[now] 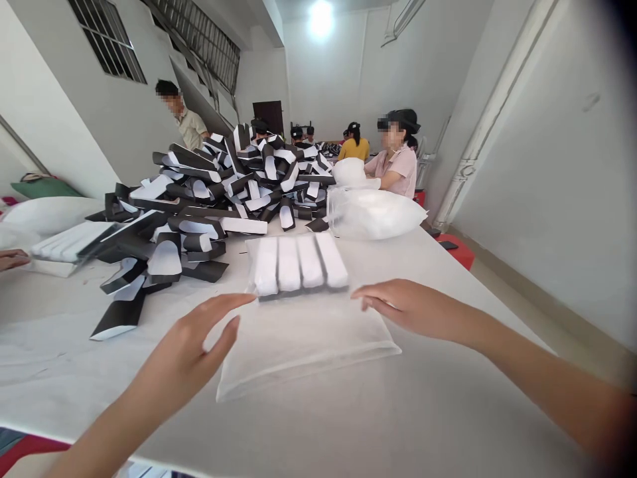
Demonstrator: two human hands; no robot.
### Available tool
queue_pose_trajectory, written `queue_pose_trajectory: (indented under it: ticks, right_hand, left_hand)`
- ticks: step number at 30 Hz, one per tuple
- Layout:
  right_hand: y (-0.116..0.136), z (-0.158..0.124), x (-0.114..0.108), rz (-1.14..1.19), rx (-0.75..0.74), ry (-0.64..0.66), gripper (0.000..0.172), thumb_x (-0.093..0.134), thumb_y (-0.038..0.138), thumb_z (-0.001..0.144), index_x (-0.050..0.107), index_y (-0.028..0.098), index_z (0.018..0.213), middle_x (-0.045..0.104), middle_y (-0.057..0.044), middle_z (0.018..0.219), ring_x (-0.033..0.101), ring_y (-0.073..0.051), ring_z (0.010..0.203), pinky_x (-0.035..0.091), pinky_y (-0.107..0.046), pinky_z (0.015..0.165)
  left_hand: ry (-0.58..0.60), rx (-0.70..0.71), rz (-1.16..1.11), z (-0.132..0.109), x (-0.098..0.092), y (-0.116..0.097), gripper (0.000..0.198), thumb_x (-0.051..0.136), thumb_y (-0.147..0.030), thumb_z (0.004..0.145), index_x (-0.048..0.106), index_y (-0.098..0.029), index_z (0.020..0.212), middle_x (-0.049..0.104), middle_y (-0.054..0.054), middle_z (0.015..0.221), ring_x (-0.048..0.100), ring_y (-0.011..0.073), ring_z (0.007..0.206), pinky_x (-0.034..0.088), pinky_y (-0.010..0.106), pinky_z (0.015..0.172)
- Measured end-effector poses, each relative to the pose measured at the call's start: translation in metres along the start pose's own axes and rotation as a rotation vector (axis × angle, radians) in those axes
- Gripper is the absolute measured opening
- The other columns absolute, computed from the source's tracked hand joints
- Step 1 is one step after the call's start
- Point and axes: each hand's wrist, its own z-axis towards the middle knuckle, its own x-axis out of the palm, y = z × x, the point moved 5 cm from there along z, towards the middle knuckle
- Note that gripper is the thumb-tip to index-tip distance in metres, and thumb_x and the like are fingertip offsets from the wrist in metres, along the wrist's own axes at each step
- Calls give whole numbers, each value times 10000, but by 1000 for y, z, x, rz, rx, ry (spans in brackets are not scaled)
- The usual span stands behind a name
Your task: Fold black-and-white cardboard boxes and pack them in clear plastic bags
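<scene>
A flat clear plastic bag [303, 352] lies on the white-covered table [318, 425] right in front of me. Just beyond it, a row of several white padded packets [297, 265] sits in clear film, touching or overlapping the bag's far edge. My left hand [186, 355] hovers at the bag's left side, fingers spread and holding nothing. My right hand [403, 307] reaches over the bag's upper right corner, its fingertips near the packets, also empty. A large heap of black-and-white folded card sleeves [223, 189] rises to the left.
Filled plastic bags [373, 212] lie at the table's far right. White packets [70, 242] are stacked at left, where a co-worker's hand [12, 259] enters. Several people sit along the table, and another stands behind the heap. The table's right edge borders a wall.
</scene>
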Motion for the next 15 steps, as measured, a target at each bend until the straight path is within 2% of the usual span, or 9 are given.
queue_pose_trajectory:
  ticks: [1,2,4,6,8,11,15]
  right_hand:
    - [3,8,4,3,-49,-59,397,348,325,967,592,293,1279,662,-25,1222,612,-249,1105,486,-375,909]
    - [5,16,12,11,-102,-75,420,354,334,971,536,271,1345,603,-38,1320,563,-253,1188,444,-394,989]
    - [3,30,33,38,-167,6,512,396,404,969,403,240,1454,431,-62,1491,436,-265,1327,349,-423,1095]
    - [-5,39,54,43,-165,127,660,447,525,939,287,239,1511,267,-67,1577,280,-285,1422,244,-458,1156]
    - [-15,44,68,13,-168,206,757,469,610,903,218,265,1529,146,-48,1609,126,-288,1469,115,-488,1189]
    - [-23,48,75,-48,-237,253,770,434,640,907,148,295,1533,61,-28,1617,21,-268,1480,-15,-494,1190]
    - [-29,43,73,-66,-278,282,834,495,659,867,118,321,1530,43,-22,1617,-5,-289,1476,-10,-507,1189]
  left_hand:
    - [3,85,-1,11,2,-11,423,363,-416,960,530,-335,1340,567,-2,1369,543,270,1226,493,403,971]
    - [57,197,11,20,11,-21,416,362,-394,966,541,-321,1334,577,2,1359,540,254,1229,443,407,1033]
    - [192,340,28,31,37,-28,436,374,-386,972,497,-304,1383,525,12,1418,487,243,1290,373,410,1099]
    - [290,366,31,35,65,-21,509,386,-430,972,386,-291,1462,401,30,1516,405,255,1361,353,417,1116]
    - [318,368,39,35,83,-9,557,367,-465,978,295,-293,1503,274,28,1577,283,271,1429,284,450,1154]
    - [333,391,54,34,91,2,552,327,-468,994,229,-323,1518,193,2,1597,157,274,1468,135,503,1191]
    - [366,418,48,29,79,11,538,336,-452,998,196,-370,1511,209,-16,1586,122,285,1469,80,540,1181]
